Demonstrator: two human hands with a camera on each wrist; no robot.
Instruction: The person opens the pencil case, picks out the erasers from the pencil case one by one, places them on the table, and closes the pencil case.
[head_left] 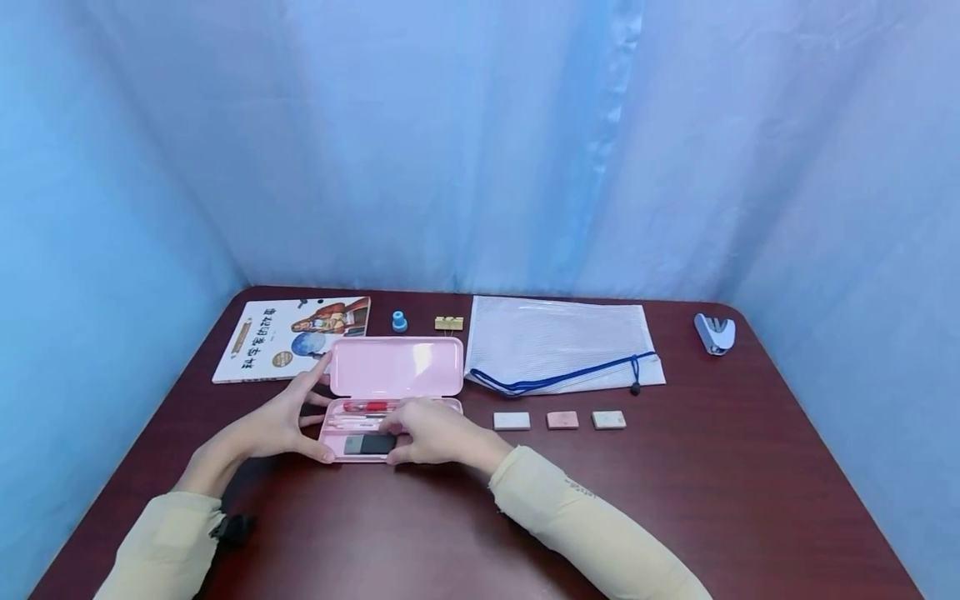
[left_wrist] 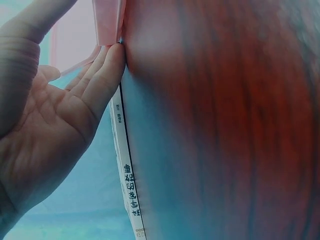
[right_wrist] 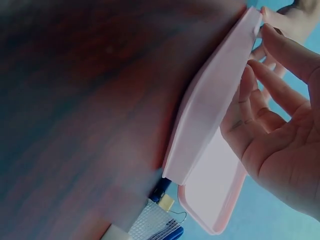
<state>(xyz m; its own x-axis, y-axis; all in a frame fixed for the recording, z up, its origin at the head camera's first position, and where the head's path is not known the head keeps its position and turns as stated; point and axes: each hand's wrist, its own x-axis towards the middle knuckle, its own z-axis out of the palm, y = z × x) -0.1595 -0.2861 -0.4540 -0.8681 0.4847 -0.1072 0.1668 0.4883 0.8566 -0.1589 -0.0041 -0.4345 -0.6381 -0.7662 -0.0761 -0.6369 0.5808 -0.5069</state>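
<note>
A pink pencil case [head_left: 395,367] lies open near the table's middle left, its lid [right_wrist: 215,185] folded back. In its base [head_left: 336,427] lie a red pen [head_left: 367,406] and a dark flat item [head_left: 367,444]. My left hand [head_left: 288,417] spans the case's left end, with the index fingertip at the lid corner and the thumb at the front corner. Seen from the left wrist, the left hand [left_wrist: 75,90] has straight fingers touching the pink edge [left_wrist: 107,20]. My right hand [head_left: 427,429] hovers over the base [right_wrist: 210,100], its loosely bent fingers [right_wrist: 250,90] by the rim and the dark item.
On the dark red table [head_left: 712,500], a picture book [head_left: 292,337] lies behind the case on the left. A small blue object [head_left: 400,321] and a yellow clip [head_left: 448,322] sit beside it. A white mesh zip pouch [head_left: 562,343], three small erasers [head_left: 562,420] and a stapler [head_left: 715,333] lie to the right.
</note>
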